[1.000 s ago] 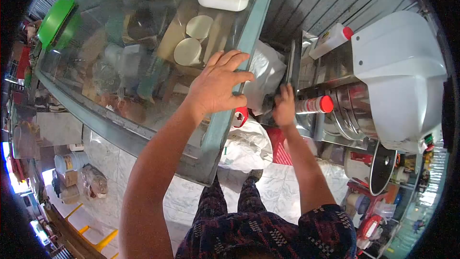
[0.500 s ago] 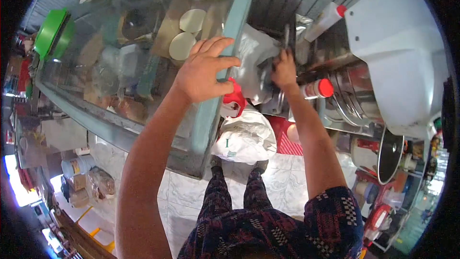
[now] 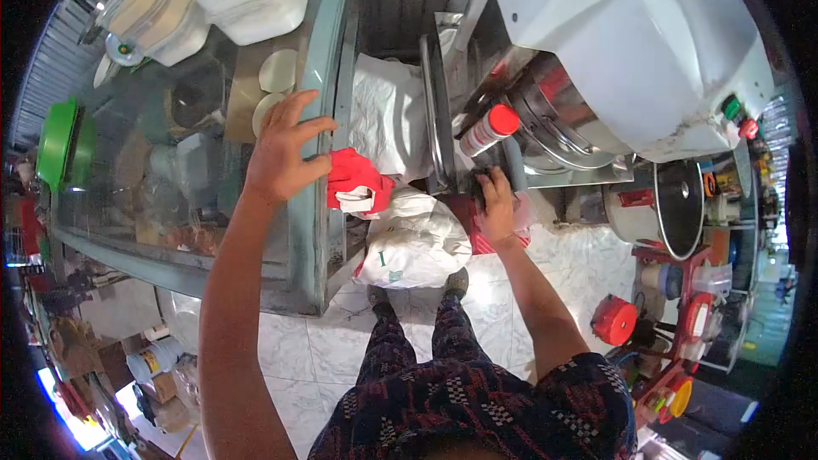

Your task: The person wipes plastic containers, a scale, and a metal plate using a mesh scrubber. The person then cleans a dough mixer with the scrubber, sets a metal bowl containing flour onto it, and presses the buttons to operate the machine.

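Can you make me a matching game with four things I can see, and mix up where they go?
Things:
1. Green plastic bowl
2. Red-capped bottle
3. White bag with green print
4. Left hand

Places:
A. Just in front of the person's shoes
B. At the far left end of the glass-topped case
C. At the case's right edge
D. Between the right hand and the big white cover

Right pairs: 1-B, 2-D, 3-A, 4-C

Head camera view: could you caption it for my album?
Left hand spread at the edge of a glass-topped cabinet, right hand near a red-capped bottle.
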`<action>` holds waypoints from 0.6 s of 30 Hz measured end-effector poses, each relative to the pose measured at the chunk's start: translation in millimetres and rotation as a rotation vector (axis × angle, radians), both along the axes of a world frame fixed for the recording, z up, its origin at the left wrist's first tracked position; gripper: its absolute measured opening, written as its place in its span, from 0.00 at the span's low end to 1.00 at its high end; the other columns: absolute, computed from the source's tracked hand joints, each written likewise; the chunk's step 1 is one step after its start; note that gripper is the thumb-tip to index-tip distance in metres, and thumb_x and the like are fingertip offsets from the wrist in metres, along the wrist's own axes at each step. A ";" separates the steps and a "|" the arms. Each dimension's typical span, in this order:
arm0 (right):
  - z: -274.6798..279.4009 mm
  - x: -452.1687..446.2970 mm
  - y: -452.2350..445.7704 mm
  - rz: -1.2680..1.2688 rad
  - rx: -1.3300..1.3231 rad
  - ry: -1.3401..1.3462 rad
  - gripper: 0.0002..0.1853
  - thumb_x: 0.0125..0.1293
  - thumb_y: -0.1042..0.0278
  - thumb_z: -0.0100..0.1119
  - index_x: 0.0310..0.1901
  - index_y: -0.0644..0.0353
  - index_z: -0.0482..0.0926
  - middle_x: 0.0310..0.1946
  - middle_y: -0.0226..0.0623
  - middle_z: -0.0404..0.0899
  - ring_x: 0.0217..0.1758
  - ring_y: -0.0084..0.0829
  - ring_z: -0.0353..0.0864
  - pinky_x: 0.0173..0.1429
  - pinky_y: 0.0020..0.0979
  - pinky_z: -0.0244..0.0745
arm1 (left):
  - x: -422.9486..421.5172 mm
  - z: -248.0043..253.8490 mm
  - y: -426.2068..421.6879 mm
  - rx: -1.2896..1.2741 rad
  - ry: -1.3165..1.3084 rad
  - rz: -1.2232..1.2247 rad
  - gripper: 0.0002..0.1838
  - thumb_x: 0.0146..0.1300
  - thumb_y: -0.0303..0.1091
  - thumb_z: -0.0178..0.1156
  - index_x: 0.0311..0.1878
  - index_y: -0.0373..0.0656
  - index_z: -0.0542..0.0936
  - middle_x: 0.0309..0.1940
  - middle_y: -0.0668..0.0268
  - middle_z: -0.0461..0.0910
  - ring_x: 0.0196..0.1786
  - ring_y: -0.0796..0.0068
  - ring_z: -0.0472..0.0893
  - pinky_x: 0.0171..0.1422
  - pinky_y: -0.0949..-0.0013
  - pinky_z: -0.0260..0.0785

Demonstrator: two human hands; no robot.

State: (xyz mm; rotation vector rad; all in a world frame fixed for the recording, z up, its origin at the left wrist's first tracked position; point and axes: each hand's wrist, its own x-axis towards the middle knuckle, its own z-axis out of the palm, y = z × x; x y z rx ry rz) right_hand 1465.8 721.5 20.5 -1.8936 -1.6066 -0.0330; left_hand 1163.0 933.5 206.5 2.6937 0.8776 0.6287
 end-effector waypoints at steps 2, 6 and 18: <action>-5.8 -7.6 13.6 -0.146 0.042 -0.011 0.31 0.44 0.77 0.61 0.55 0.62 0.69 0.58 0.56 0.65 0.61 0.56 0.63 0.65 0.50 0.57 | 3.8 4.7 -4.0 0.018 0.062 0.020 0.22 0.39 0.36 0.66 0.44 0.50 0.80 0.63 0.59 0.65 0.67 0.55 0.62 0.71 0.55 0.51; -16.4 -42.5 40.9 -0.075 0.103 -0.008 0.22 0.42 0.81 0.56 0.45 0.60 0.76 0.52 0.52 0.70 0.54 0.56 0.68 0.55 0.48 0.64 | 5.4 -4.2 -1.3 0.086 0.083 0.013 0.22 0.39 0.36 0.65 0.44 0.51 0.80 0.64 0.60 0.64 0.67 0.55 0.61 0.70 0.54 0.52; 29.0 171.4 -122.6 -0.771 0.563 1.094 0.17 0.54 0.78 0.56 0.48 0.67 0.76 0.42 0.39 0.78 0.42 0.30 0.75 0.49 0.29 0.69 | 11.2 -1.3 -5.3 0.056 0.102 0.041 0.23 0.40 0.34 0.62 0.45 0.51 0.80 0.64 0.59 0.64 0.67 0.53 0.62 0.70 0.53 0.52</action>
